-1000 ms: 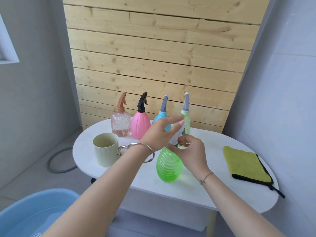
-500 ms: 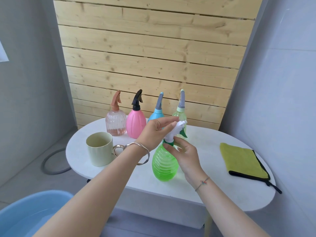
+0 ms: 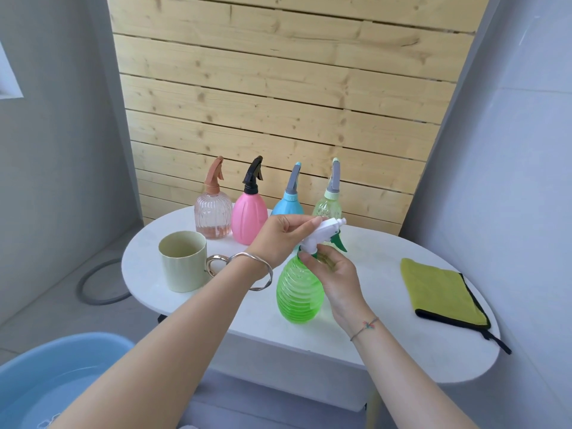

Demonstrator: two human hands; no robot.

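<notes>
Since a second ago the white spray head [image 3: 323, 230] has come out from under the left hand [image 3: 280, 239]: it was mostly covered then, and now its nozzle shows plainly, pointing right and away from the person. The green bottle [image 3: 298, 292] has kept its place near the front middle of the worktop [image 3: 387, 335].

The bottle stands on its base, its long axis close to upright, with the neck directly between the two hands. The left hand comes in from the left and pinches the spray head from above with thumb and fingertips. The right hand [image 3: 335, 274] comes from the right and lower down, thumb and fingers curled round the collar at the neck, just under the head and beside the green trigger [image 3: 338, 243]. Neither hand holds the belly, so the base on the worktop carries the weight.

The next move looks like a twist about that upright axis, the head turning against the neck. I cannot tell whether it is tightening or loosening. The left hand is better placed to turn and the right to brace. The mug [image 3: 182, 261] is just to the left and the cloth [image 3: 442, 292] well to the right, both clear of the work.
</notes>
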